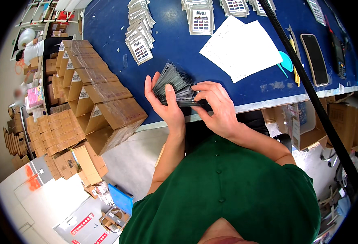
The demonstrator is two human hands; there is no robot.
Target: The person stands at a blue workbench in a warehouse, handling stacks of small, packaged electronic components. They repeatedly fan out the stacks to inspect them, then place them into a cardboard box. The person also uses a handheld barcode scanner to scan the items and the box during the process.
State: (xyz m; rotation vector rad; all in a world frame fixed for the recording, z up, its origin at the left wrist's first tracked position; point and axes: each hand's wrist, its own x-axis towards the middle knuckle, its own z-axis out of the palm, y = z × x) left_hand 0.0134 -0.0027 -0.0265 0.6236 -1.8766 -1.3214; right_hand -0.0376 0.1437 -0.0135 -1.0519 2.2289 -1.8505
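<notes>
Over the near edge of the blue table, both hands hold a fanned stack of thin dark, glossy plastic packets (175,80). My left hand (171,106) supports the stack from its left side, with the thumb across the front and the fingers up behind. At the stack's lower right end, my right hand (219,106) has its thumb and fingers closed on the packet edges. What is printed on these packets cannot be made out. Beyond them lie overlapping rows of flat silvery packets with small picture grids, the closest being a left row (141,49) and a middle pile (200,21).
White paper sheets (244,49) lie right of the hands, beside a teal tool (286,62), a yellow cutter (297,77) and a phone (314,59). A black strap (309,87) crosses the right side. Open cardboard boxes (110,103) stand along the table's left edge. Another person (34,49) is far left.
</notes>
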